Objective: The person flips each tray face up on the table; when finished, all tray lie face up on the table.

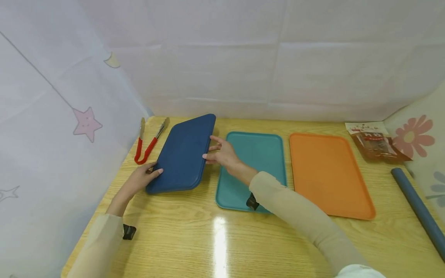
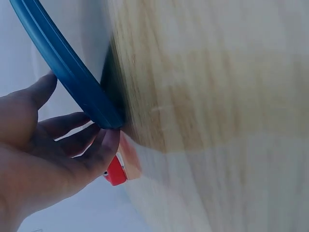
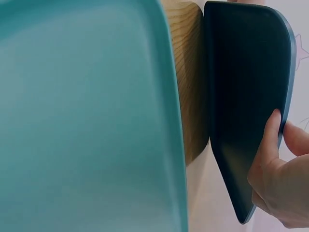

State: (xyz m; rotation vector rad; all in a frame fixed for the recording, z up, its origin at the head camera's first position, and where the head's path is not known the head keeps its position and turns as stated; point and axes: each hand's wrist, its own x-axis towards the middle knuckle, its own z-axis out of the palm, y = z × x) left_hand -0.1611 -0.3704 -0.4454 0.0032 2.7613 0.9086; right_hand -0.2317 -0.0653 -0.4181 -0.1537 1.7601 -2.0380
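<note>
Teal tray [image 3: 87, 121], one: cropped by the frame, filled most of the left half; raised rim, smooth plain face. Wooden tabletop [image 3: 189, 72], light grain: showed as a narrow strip between the two trays, shadowed in part. Dark blue tray [image 3: 241, 72], one: stood tilted at right, rounded corners, near-black face toward the camera, lighter rim along the outer edge. Right hand [image 3: 282, 186], one: pinched that outer edge, one finger on the dark face, thumb across the rim. Other hand [image 3: 247, 1]: only a sliver, at the top border. Pale backdrop [image 3: 302, 19]: bore faint pink linework.
</note>
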